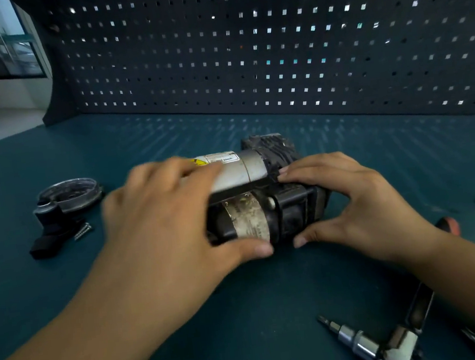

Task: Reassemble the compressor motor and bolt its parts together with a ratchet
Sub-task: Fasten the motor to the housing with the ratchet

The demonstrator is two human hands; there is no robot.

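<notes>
We grip the motor (250, 196) with both hands in the middle of the bench (65, 288).
Our left hand (161, 227), blurred, wraps over the silver cylinder, with the thumb at the near lower edge. Our right hand (351, 205) clasps the black end, fingers on top and thumb low in front. The motor lies on its side before the pegboard (274, 42). A round cover (69, 193), a black part (49, 230) and screws (83, 230) lie well apart to the left. The ratchet (382, 344) lies at near right, its handle partly hidden by our right forearm.

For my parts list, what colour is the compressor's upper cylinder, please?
The cylinder is silver-grey, with a white-and-yellow label; head view.
</notes>
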